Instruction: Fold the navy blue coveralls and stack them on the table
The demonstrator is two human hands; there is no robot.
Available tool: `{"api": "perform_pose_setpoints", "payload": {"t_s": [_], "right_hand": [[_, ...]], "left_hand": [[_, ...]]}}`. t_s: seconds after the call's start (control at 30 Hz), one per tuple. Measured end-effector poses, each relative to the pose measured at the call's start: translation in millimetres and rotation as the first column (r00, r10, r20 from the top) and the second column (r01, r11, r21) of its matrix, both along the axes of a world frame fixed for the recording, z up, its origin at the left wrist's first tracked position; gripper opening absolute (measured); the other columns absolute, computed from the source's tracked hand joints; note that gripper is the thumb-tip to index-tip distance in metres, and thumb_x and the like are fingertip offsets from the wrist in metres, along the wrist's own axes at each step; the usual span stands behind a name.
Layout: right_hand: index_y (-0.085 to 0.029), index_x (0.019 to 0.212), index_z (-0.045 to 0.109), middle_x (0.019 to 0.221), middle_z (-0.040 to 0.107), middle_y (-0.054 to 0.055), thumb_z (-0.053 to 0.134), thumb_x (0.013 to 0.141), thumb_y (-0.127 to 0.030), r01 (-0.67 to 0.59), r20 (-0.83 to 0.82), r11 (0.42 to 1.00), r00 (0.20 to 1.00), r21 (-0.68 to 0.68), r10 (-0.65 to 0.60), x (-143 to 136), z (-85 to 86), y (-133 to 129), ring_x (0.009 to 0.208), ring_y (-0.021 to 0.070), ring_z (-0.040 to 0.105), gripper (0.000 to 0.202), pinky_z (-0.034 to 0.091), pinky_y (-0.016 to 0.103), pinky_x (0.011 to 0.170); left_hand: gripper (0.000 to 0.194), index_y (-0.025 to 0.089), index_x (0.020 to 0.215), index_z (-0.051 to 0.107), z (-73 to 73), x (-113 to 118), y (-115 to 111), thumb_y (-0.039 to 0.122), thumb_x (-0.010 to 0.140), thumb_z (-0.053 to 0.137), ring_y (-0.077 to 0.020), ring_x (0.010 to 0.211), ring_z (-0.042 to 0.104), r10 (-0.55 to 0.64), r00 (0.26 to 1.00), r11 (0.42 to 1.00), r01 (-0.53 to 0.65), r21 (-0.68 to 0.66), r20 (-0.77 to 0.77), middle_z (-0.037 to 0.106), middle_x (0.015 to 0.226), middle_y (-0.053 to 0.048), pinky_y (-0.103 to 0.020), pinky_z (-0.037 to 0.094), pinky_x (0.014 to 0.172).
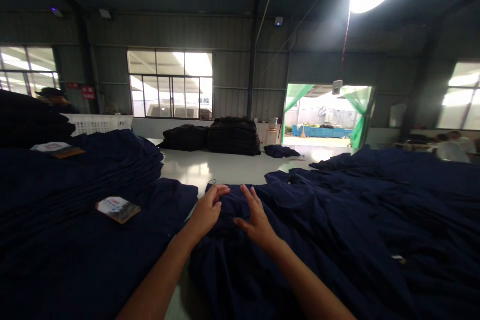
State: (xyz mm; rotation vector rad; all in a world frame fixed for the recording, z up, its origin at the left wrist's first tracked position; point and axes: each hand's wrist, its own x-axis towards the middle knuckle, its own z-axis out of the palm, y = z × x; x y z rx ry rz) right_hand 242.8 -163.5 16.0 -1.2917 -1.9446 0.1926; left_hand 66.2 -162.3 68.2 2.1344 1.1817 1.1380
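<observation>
Dark blue garments [330, 220] lie loosely heaped from the middle of the table to the right. Over their near left part is my left hand [207, 210], fingers apart and curved, holding nothing. My right hand [258, 220] faces it a short way to the right, thumb and fingers spread over the same cloth; whether it touches the cloth I cannot tell. On the left, more blue garments [150, 240] lie in a layered stack. One printed tag [118, 209] rests on the lower garment, and another tag [58, 149] on the higher pile.
Black folded stacks [234, 136] stand at the far side of the pale table [187, 164], beside a small blue bundle [281, 151]. A white basket [99, 123] is behind the left pile. People are at the far left and far right. A lamp hangs at upper right.
</observation>
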Motion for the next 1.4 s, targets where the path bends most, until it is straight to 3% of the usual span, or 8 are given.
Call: {"api": "perform_pose_setpoints", "payload": {"t_s": [0.17, 0.43, 0.6, 0.77, 0.93, 1.07, 1.27, 1.4], "right_hand": [[-0.029, 0.145, 0.011, 0.147, 0.029, 0.002, 0.051, 0.078, -0.031, -0.128, 0.153, 0.980, 0.977, -0.149, 0.151, -5.4, -5.1, -7.8, 0.139, 0.0232, 0.005, 0.077, 0.006, 0.050, 0.110], [-0.025, 0.125, 0.047, 0.128, 0.052, 0.006, 0.054, 0.073, -0.037, -0.187, -0.227, 0.978, 0.961, -0.097, 0.161, 0.4, -10.2, 8.2, 0.126, 0.0277, 0.037, 0.053, 0.027, 0.047, 0.104], [-0.022, 0.099, 0.056, 0.078, 0.063, 0.001, 0.058, 0.067, -0.046, -0.042, -0.815, 0.998, 0.580, -0.051, -0.017, 47.2, -1.7, 32.8, 0.073, 0.0197, 0.061, 0.040, 0.050, 0.034, 0.070], [-0.022, 0.131, 0.038, 0.109, 0.062, 0.010, 0.032, 0.081, -0.055, -0.090, -0.901, 0.938, 0.320, -0.335, -0.291, 93.5, 20.0, 25.2, 0.082, 0.0221, 0.064, 0.059, 0.051, 0.039, 0.072], [-0.025, 0.137, 0.033, 0.139, 0.041, 0.010, 0.043, 0.075, -0.065, -0.054, -0.639, 0.817, 0.653, -0.575, -0.407, 107.1, 23.8, 10.5, 0.115, 0.0296, 0.049, 0.075, 0.041, 0.046, 0.091], [-0.020, 0.135, 0.041, 0.124, 0.056, 0.010, 0.077, 0.047, -0.025, 0.152, -0.117, 0.810, 0.958, -0.566, -0.261, 103.6, 13.6, 11.5, 0.107, 0.0256, 0.054, 0.095, 0.042, 0.033, 0.089], [-0.022, 0.091, 0.067, 0.096, 0.066, 0.004, 0.042, 0.066, -0.003, 0.513, 0.069, 0.842, 0.858, -0.168, -0.509, 102.3, 34.7, 4.2, 0.096, 0.0201, 0.056, 0.040, 0.040, 0.029, 0.083], [-0.021, 0.070, 0.064, 0.088, 0.066, 0.003, 0.039, 0.068, -0.004, 0.645, 0.038, 0.737, 0.747, 0.199, -0.664, 108.5, 48.0, -2.7, 0.093, 0.0189, 0.053, 0.030, 0.038, 0.027, 0.082]], "left_hand": [[0.083, 0.013, 0.133, 0.037, -20.5, -24.9, 9.8, 0.023, 0.057, 0.070, -0.0387, 0.117, 0.048, 0.321, 0.778, 0.856, -0.483, -0.187, -0.540, 0.050, 0.129, -0.021, -0.051, 0.039, 0.094], [0.073, 0.019, 0.140, 0.024, -10.2, 0.4, 6.6, 0.030, 0.075, 0.057, -0.0191, 0.104, 0.059, -0.162, 0.973, 0.966, 0.190, -0.175, 0.162, 0.064, 0.112, -0.008, -0.031, 0.046, 0.088], [0.058, 0.012, 0.122, 0.046, -18.7, 8.8, 10.6, 0.036, 0.072, 0.058, -0.0247, 0.109, 0.054, 0.207, 0.978, 0.978, -0.206, -0.024, 0.036, 0.056, 0.117, -0.015, -0.038, 0.043, 0.093], [0.098, 0.011, 0.141, 0.018, -38.2, 3.1, 10.3, 0.042, 0.062, 0.068, -0.0372, 0.126, 0.037, 0.321, 0.812, 0.857, -0.468, -0.214, -0.488, 0.032, 0.140, -0.024, -0.047, 0.036, 0.097], [0.082, 0.013, 0.133, 0.034, -46.5, -3.3, 13.8, 0.028, 0.061, 0.070, -0.0274, 0.109, 0.056, 0.231, 0.793, 0.836, -0.458, -0.302, -0.564, 0.059, 0.120, -0.017, -0.031, 0.044, 0.087], [0.033, 0.021, 0.103, 0.057, -32.0, -19.3, 17.0, 0.015, 0.070, 0.055, -0.0264, 0.099, 0.061, 0.251, 0.772, 0.848, -0.467, -0.252, -0.584, 0.067, 0.104, -0.010, -0.031, 0.046, 0.079], [0.031, 0.024, 0.093, 0.056, -0.6, -60.2, 17.0, 0.007, 0.073, 0.039, -0.0217, 0.090, 0.061, 0.572, 0.566, 0.753, -0.649, 0.107, -0.594, 0.061, 0.102, -0.008, -0.028, 0.046, 0.068], [0.032, 0.024, 0.085, 0.058, 7.4, -70.3, 18.6, 0.003, 0.068, 0.041, -0.0182, 0.089, 0.061, 0.451, 0.650, 0.819, -0.574, -0.006, -0.612, 0.064, 0.094, -0.003, -0.024, 0.044, 0.068]]}}
